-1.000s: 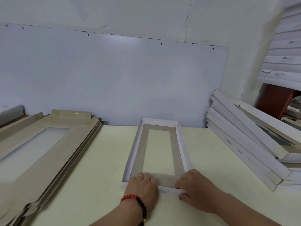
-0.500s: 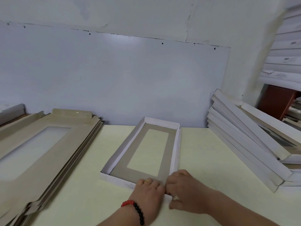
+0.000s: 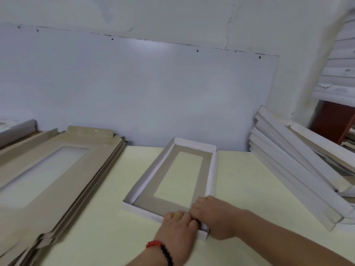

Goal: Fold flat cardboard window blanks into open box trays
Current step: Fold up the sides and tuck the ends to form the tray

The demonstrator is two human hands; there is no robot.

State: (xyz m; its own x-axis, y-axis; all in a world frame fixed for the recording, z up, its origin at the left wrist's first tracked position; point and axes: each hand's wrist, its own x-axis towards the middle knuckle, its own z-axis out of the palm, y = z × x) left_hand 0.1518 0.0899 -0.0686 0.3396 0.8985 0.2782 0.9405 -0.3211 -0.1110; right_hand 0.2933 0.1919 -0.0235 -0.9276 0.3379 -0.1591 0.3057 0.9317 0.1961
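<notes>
- Folded white cardboard tray with a grey-brown inner floor and a rectangular window cut-out (image 3: 172,181) lies on the pale yellow table (image 3: 107,198), angled so its far end points toward the wall board.
- All four white side walls stand up; the long right wall looks upright, the long left wall leans slightly outward, and small print shows on the outer face of the near wall.
- Through the window the table surface shows.
- Left hand (image 3: 178,225), wearing a gold ring and a red-and-black bead bracelet (image 3: 161,250), has its fingers curled over the near wall at the tray's near right corner.
- Right hand (image 3: 213,215) grips that same corner from the outside, fingers bent over the rim onto the grey floor, touching the left hand.
- Stack of flat grey-brown window blanks (image 3: 53,173) lies on the left of the table, well apart from the tray.
- Leaning pile of finished white trays (image 3: 299,169) rests at the right.
</notes>
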